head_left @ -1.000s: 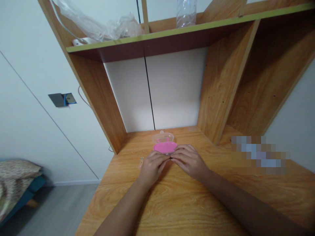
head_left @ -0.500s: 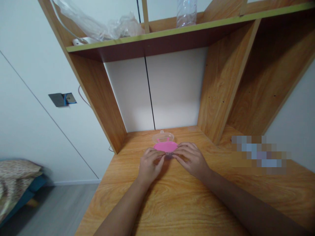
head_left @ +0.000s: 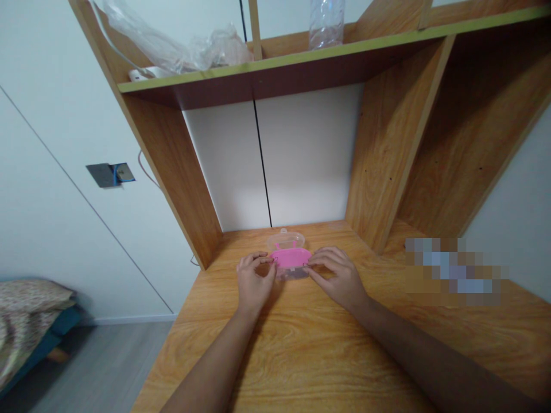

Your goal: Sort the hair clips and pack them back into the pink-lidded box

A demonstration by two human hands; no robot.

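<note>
A small pink case [head_left: 291, 258] with a clear lid [head_left: 284, 237] standing open behind it sits near the back of the wooden desk [head_left: 301, 344]. My left hand [head_left: 253, 279] is at the case's left end, thumb and forefinger pinched. On the case's right end is my right hand [head_left: 338, 276], pinched the same way. Each pinch seems to hold one end of a thin dark band stretched across the case's front. The band is too fine to see clearly.
A shelf [head_left: 327, 54] overhangs the desk, carrying crumpled clear plastic bags [head_left: 189, 49] and a clear bottle [head_left: 326, 22]. A wooden side panel [head_left: 387, 155] stands at the right. A blurred patch [head_left: 454, 271] lies on the desk's right. The desk's left edge drops to the floor; a bed [head_left: 30, 321] lies far left.
Both hands have moved away from me to the pink case and drawn apart sideways, from fingertips touching in front of it to one hand at each end.
</note>
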